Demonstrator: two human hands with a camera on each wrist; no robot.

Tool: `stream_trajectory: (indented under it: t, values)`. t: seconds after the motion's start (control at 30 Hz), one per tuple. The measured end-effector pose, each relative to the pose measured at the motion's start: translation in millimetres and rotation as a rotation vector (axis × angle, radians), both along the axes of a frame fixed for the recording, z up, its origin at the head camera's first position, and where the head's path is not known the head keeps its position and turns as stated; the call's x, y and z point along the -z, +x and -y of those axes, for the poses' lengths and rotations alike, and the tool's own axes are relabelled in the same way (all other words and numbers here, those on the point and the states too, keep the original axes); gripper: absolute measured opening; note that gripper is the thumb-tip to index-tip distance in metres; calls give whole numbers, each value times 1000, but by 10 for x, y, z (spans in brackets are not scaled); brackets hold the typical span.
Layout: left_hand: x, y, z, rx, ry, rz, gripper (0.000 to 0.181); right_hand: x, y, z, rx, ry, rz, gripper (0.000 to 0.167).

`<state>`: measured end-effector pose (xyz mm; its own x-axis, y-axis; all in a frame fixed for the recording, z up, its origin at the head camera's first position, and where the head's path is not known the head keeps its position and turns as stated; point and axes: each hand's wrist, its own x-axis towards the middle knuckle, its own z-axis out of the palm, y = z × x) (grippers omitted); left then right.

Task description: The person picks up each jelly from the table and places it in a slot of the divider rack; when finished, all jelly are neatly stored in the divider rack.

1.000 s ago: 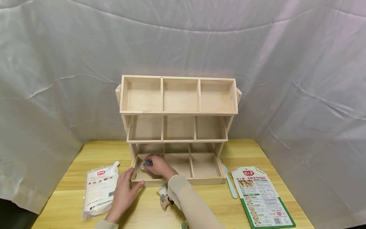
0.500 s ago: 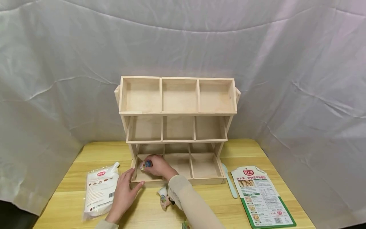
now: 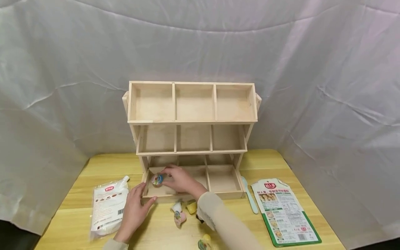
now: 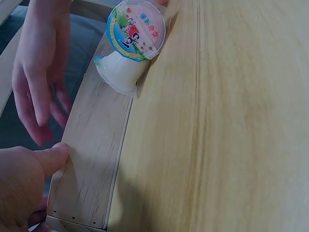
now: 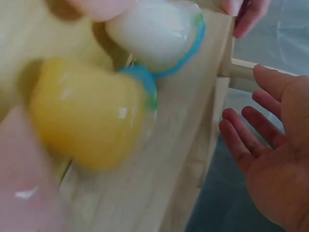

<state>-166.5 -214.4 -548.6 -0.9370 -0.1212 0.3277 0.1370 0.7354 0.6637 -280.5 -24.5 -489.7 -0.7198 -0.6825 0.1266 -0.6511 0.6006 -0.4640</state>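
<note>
Near edge: a yellow near cup (image 3: 206,238) lies on the bench (image 3: 162,231), lid toward the lower left. White bag (image 3: 109,208) flat on the left, green-bordered packet (image 3: 285,217) flat on the right, pale blue spoon (image 3: 251,198) between packet and rack. Pink cup (image 3: 180,219) ahead of the near cup, white cup (image 3: 176,207) right behind it, yellow cup (image 3: 191,208) to their right; the last two sit just in front of the bottom tray (image 3: 193,197). Left hand (image 3: 133,214) isn't clenched: thumb spread onto the tray's front board, fingers extended against its left side, spanning the near-left corner. Right hand (image 3: 183,180) is over the tray, released, fingers loose and apart; right wrist view shows an open palm. Tray cup (image 3: 157,180) is in the tray's left compartment, blue-rimmed lid facing that hand, right by its fingertips; can't tell if they touch. Behind that, the wooden rack (image 3: 192,122) steps up through the middle and top tiers, three compartments each. Grey curtain (image 3: 200,52) at the back.
</note>
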Motion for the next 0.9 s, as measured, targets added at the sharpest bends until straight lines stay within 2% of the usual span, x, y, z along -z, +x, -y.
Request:
stream_trajectory:
  t: [0.13,0.23,0.37,0.57,0.73,0.9]
  values:
    - [-5,2,-2,3,2,-1,73,-111,118,-250,-26,-1,-17,43]
    - [4,-2,-6,8,6,-6,72,-168,239,-447,-27,4,2,44]
    - [23,-3,-9,7,6,-15,73,-176,404,-705,-22,12,27,43]
    - [18,10,2,1,6,-4,73,-95,588,-1037,-31,-35,25,40]
    - [0,16,-8,12,15,17,73,25,734,-1300,8,-105,113,38]
    - [-8,14,-13,13,12,23,73,185,813,-1464,74,-100,146,38]
